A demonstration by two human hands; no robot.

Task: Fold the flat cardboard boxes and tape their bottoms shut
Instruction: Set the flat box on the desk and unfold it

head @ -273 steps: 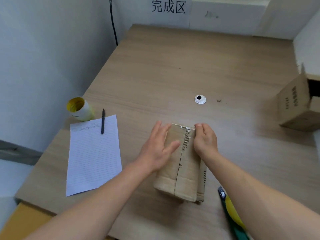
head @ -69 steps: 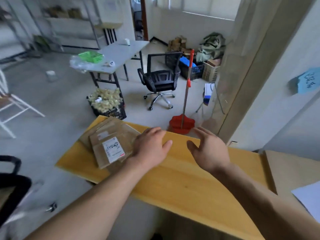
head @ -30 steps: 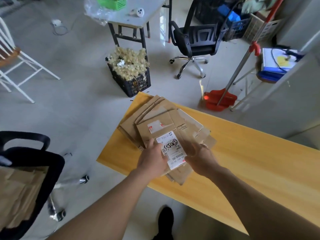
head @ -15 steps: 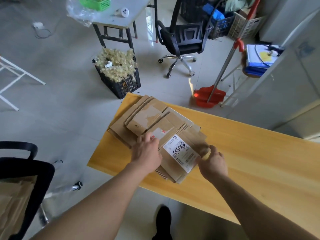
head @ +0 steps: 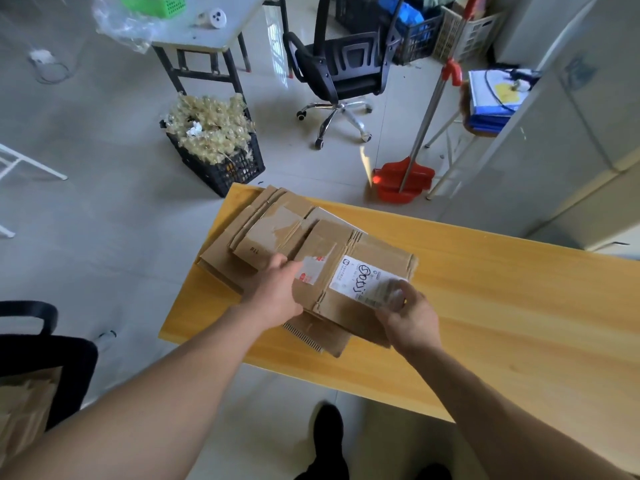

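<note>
Head camera: a flattened brown cardboard box [head: 346, 317] with a white printed shipping label [head: 363, 280] lies on top of a stack of flat brown cardboard boxes [head: 263, 230] at the near left end of a yellow wooden table [head: 502, 306]. The left hand [head: 277, 289] grips this top box at its left edge, thumb laid on top beside a small red and white sticker [head: 310, 271], the other fingers at the edge and partly hidden. The right hand [head: 410, 317] holds the near right corner, its blurred fingers curled over the label's near end. Half a second ago the left hand lay further left on the stack and the right hand was at the box's right edge, clear of the label; since then the labelled box has shifted rightward, baring more of the taped box under it. Whether the top box is lifted clear of the stack I cannot tell. Below it, near the table's near edge, a corrugated edge of a lower box [head: 301, 336] shows. On the grey floor beyond the table stand a black plastic crate of pale dried flowers [head: 221, 168], a black swivel office chair [head: 341, 69] and a red dustpan with a long metal handle [head: 401, 181]. A grey folding table [head: 204, 29] stands far left. Near left is another black chair [head: 45, 358], and a dark shoe [head: 327, 431] shows under the table's near edge.
</note>
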